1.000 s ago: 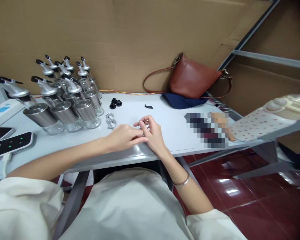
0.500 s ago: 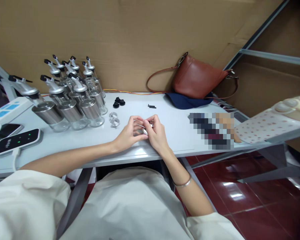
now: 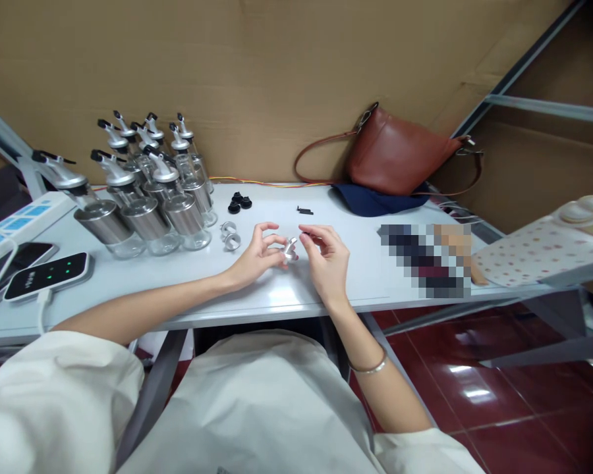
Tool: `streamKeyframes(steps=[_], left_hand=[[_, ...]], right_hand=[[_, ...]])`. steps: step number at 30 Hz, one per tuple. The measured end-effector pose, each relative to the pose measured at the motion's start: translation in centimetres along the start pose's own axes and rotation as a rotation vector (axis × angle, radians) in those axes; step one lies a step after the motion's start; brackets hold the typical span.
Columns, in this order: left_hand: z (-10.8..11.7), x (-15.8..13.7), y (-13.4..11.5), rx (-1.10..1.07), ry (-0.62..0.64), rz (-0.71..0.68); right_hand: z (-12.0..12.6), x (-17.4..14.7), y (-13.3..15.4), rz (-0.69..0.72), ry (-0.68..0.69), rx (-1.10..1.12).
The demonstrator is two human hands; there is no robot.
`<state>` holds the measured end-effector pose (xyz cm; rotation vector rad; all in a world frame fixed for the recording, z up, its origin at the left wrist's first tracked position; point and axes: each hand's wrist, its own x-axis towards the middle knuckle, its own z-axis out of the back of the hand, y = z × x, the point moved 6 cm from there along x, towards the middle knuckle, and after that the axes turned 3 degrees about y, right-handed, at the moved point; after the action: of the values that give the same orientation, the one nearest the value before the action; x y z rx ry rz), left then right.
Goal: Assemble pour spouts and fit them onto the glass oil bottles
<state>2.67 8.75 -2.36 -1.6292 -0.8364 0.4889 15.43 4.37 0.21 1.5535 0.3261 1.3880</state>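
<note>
My left hand (image 3: 257, 258) holds a silver pourer top (image 3: 290, 249) between thumb and fingers, its spout tilted up to the right. To its right, the thumb and forefinger of my right hand (image 3: 331, 263) are brought together in a pinch, a little apart from the pourer top. What sits in that pinch is too small to make out. Left of my hands lie two more silver pourer tops (image 3: 231, 239). Behind them are several black stoppers (image 3: 239, 203), and a few thin black pieces (image 3: 305, 210) lie farther back beyond my right hand.
Several glass oil bottles (image 3: 143, 224) with steel bands and pourers stand at the left. A black-and-white device (image 3: 48, 276) and a power strip (image 3: 27, 214) lie at far left. A brown bag (image 3: 395, 155) rests on a dark blue cap (image 3: 370, 203); a spotted white object (image 3: 528, 253) is at right.
My hands have moved apart. The right hand has left the pourer top and shifted right into a pinch, while the left keeps hold of it. The view has shifted slightly.
</note>
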Motion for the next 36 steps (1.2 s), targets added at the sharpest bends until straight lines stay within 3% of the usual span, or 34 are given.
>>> streamKeyframes(steps=[5,10,14,26,36], left_hand=[[0.1,0.1,0.0,-0.053,-0.004,0.003],[0.2,0.0,-0.3,-0.084,0.003,-0.026],[0.2,0.0,-0.3,-0.091,0.009,-0.047],[0.4,-0.1,-0.2,-0.078,0.036,-0.069],[0.6,-0.2,-0.4,-0.076,0.004,-0.09]], right_hand=[[-0.4,-0.4,-1.3,-0.169,0.021,0.115],[-1.0,-0.6,-1.5,-0.229,0.086,0.169],[-1.3,-0.6,-1.7,-0.229,0.123,0.218],[-0.6,-0.5,-0.9,-0.218,0.027,0.278],[-0.8,-0.5,-1.1,-0.2,0.055,0.284]])
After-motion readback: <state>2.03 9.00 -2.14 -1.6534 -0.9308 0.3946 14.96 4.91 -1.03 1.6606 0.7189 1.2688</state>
